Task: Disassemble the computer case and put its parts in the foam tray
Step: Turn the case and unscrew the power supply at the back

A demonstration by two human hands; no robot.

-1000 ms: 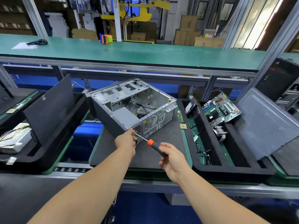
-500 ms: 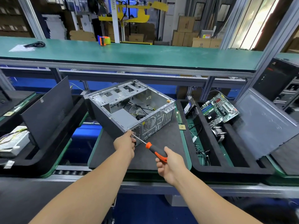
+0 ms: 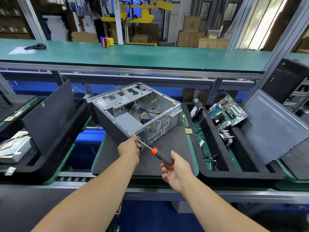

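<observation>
The computer case (image 3: 135,113) is sitting open on the dark mat (image 3: 167,144), beside the foam tray (image 3: 215,166), with bare mat lying in front of it. The left hand (image 3: 129,149) is curling against the case's near corner, seemingly pinching the screwdriver (image 3: 157,153) shaft, while the right hand (image 3: 178,171) is gripping its handle, now swung lower than before.

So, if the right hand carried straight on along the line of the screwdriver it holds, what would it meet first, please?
Most likely the left hand, which sits at the screwdriver tip, against the computer case rear corner; depth there is hard to judge.

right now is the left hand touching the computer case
Touching. The head view shows the left hand pressed against the near lower corner of the computer case, beside the screwdriver shaft, with no gap.
</observation>
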